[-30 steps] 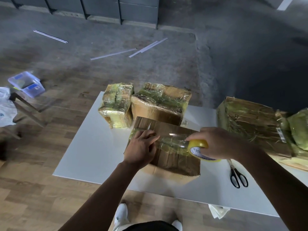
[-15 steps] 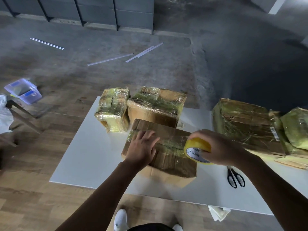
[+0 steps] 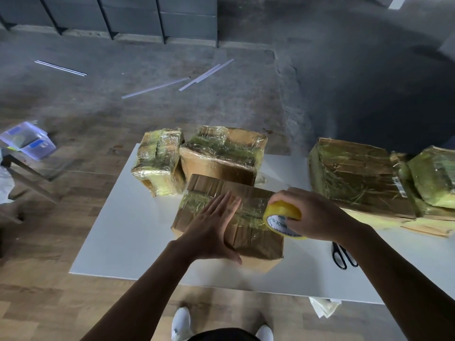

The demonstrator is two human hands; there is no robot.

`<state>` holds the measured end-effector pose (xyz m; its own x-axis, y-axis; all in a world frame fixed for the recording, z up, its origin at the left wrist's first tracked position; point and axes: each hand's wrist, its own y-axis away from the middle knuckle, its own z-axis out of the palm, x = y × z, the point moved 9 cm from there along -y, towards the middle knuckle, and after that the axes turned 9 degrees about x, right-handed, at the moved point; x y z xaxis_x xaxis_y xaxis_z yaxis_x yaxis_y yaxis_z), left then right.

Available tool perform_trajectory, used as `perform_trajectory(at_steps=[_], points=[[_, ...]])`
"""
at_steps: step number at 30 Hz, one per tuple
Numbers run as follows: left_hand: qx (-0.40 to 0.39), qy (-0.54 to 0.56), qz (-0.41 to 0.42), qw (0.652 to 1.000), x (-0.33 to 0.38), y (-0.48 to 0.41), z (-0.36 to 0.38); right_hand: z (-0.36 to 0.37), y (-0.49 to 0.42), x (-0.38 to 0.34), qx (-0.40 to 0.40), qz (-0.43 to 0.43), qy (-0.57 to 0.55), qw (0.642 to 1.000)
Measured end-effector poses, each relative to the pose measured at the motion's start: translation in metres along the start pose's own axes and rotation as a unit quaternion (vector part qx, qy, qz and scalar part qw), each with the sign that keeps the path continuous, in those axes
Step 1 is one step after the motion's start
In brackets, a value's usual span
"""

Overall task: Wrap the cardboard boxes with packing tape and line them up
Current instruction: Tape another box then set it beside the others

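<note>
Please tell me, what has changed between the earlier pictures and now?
The left hand uncurled its fingers and now lies flat on the taped top of the near box. The right hand still grips the tape roll at the box's right edge. The wrapped boxes behind and the scissors stayed in place.

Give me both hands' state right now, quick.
Left hand: open, fingers straight, pressing flat on the box.
Right hand: closed around the tape roll.
</note>
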<state>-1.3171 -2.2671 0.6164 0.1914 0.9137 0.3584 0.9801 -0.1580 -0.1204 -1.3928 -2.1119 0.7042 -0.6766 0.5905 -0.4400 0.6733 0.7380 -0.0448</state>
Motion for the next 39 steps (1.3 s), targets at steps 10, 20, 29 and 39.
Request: perform_trajectory(at_steps=[10,20,29,39], points=[[0.023,0.009,-0.043,0.999,-0.005,-0.005,-0.011,0.003,-0.004,0.001,0.010,-0.008,0.002,1.000],[0.029,0.007,-0.042,0.999,-0.003,-0.003,-0.014,0.001,0.007,0.007,0.026,-0.013,-0.013,0.999],[0.033,0.006,-0.036,0.999,-0.003,-0.001,-0.012,0.007,0.027,0.040,-0.122,0.022,0.188,0.974],[0.034,-0.009,-0.037,0.999,-0.004,0.001,-0.011,0.037,0.028,0.059,-0.152,0.090,0.101,0.979]])
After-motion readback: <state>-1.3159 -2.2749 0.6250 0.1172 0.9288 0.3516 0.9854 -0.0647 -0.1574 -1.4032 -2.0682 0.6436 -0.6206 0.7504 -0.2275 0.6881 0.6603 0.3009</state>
